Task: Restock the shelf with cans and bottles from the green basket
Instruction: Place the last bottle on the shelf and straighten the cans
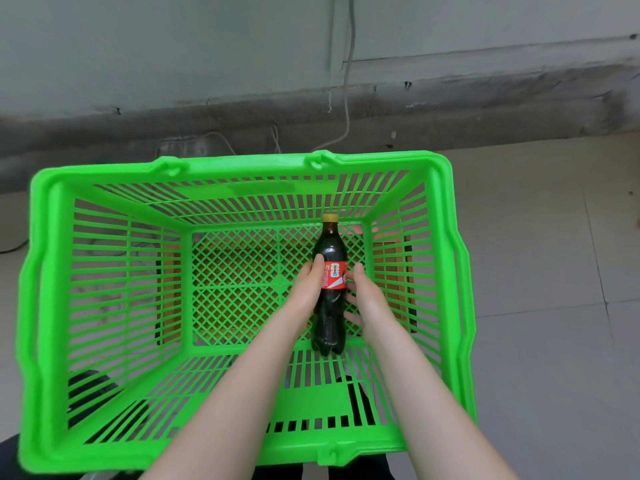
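Note:
A green plastic basket (242, 168) fills most of the head view. Inside it is one dark cola bottle (329, 317) with a red label and a yellow cap, cap pointing away from me. My left hand (306, 289) grips the bottle's left side at the label. My right hand (363, 296) holds its right side, fingers curled under it. Both forearms reach down into the basket from the near edge. No other cans or bottles show in the basket, and no shelf is in view.
The basket rests on a wooden stool (394, 271) seen through the mesh. A grey wall (173, 46) with hanging cables (346, 98) runs behind it. Grey tiled floor (536, 237) lies to the right.

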